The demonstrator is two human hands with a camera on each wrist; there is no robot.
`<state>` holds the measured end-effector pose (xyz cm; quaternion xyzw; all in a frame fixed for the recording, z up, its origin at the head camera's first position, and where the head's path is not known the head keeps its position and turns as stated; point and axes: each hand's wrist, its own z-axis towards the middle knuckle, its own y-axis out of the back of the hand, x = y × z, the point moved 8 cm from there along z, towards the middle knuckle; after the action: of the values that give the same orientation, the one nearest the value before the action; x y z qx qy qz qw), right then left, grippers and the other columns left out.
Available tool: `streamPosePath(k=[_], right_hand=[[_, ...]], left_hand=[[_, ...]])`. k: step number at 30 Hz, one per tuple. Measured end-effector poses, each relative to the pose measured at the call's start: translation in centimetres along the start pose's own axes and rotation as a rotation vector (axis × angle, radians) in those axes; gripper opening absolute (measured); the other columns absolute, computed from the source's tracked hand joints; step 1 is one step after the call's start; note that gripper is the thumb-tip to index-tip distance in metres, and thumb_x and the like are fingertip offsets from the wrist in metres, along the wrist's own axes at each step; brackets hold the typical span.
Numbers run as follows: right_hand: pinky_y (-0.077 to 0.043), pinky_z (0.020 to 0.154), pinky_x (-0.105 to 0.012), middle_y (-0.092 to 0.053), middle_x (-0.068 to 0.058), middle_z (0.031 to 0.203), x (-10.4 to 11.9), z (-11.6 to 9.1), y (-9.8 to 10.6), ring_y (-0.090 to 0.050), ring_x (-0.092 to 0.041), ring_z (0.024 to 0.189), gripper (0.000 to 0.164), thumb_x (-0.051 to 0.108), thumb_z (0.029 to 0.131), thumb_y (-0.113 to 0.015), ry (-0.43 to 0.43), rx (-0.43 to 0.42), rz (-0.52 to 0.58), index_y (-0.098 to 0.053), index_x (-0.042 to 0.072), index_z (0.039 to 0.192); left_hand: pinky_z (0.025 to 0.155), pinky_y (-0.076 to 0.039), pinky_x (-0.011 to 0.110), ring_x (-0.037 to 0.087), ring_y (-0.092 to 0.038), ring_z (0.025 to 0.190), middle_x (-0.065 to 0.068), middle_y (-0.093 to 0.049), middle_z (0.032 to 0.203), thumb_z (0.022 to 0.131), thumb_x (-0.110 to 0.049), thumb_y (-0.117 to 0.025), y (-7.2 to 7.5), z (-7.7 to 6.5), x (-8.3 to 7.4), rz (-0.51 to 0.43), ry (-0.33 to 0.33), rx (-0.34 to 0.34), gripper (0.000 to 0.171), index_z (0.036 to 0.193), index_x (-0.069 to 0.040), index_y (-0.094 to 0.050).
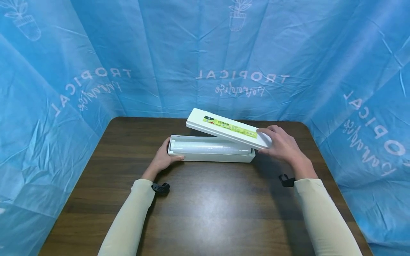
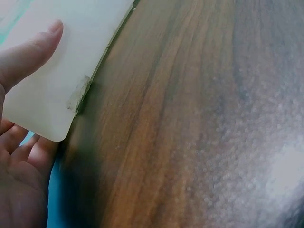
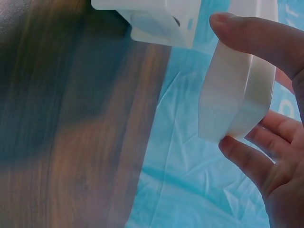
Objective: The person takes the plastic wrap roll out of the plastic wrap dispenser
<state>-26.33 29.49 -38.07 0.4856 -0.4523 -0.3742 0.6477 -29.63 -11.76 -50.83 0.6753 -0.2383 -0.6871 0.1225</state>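
Observation:
A long white box [image 1: 211,157] sits toward the back of the table with a roll of cling film [image 1: 208,147] lying inside it. My left hand [image 1: 163,156] grips the box's left end, thumb along the front wall and fingers behind the end. In the left wrist view the thumb presses the pale box wall [image 2: 71,57]. Its white lid [image 1: 224,124], with a yellow-green label, is tilted across the box's right half, the left end raised toward the back. My right hand [image 1: 282,144] holds the lid's right end between thumb and fingers, as the right wrist view also shows.
The dark wooden table [image 1: 205,213] has rounded far corners. Blue printed cloth [image 1: 179,57] hangs behind it and along both sides. Each wrist wears a black band, the left one [image 1: 161,188] and the right one [image 1: 286,180].

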Motion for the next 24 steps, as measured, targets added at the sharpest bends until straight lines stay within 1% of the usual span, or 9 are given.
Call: streamPosePath(k=[3, 11, 17, 24], right_hand=[[-0.039, 0.068, -0.047, -0.043, -0.002, 0.115, -0.5, -0.2, 0.0, -0.039, -0.021, 0.100, 0.076, 0.046, 0.061, -0.079, -0.019, -0.010, -0.002, -0.047, 0.031, 0.128], [-0.040, 0.067, -0.048, -0.043, -0.003, 0.115, -1.0, -0.8, 0.3, -0.039, -0.023, 0.100, 0.072, 0.047, 0.059, -0.079, -0.047, -0.039, -0.008, -0.051, 0.029, 0.123], [-0.038, 0.067, -0.050, -0.043, -0.004, 0.115, -1.9, -1.6, 0.2, -0.039, -0.025, 0.098, 0.069, 0.046, 0.059, -0.080, -0.094, -0.040, -0.008, -0.053, 0.029, 0.121], [-0.038, 0.066, -0.051, -0.043, -0.008, 0.117, -3.0, -2.5, -0.1, -0.038, -0.028, 0.099, 0.068, 0.044, 0.060, -0.079, -0.137, -0.041, -0.008, -0.053, 0.028, 0.121]], left_hand=[[0.093, -0.032, 0.046, 0.023, -0.041, 0.110, 0.004, -0.037, 0.131, 0.060, -0.045, -0.079, -0.1, 0.0, -0.1, 0.002, -0.004, 0.004, 0.107, 0.143, -0.023, -0.015], [0.093, -0.032, 0.046, 0.023, -0.041, 0.110, 0.004, -0.036, 0.132, 0.059, -0.047, -0.079, 0.0, 0.0, -0.1, -0.023, -0.006, 0.008, 0.109, 0.143, -0.025, -0.014], [0.093, -0.032, 0.047, 0.024, -0.041, 0.110, 0.005, -0.036, 0.132, 0.061, -0.045, -0.079, -0.1, -0.1, -0.5, -0.036, -0.026, 0.021, 0.107, 0.143, -0.024, -0.014], [0.092, -0.032, 0.047, 0.024, -0.041, 0.110, 0.004, -0.036, 0.132, 0.061, -0.045, -0.079, -0.2, -0.2, -0.2, -0.046, -0.020, 0.023, 0.108, 0.143, -0.024, -0.013]])
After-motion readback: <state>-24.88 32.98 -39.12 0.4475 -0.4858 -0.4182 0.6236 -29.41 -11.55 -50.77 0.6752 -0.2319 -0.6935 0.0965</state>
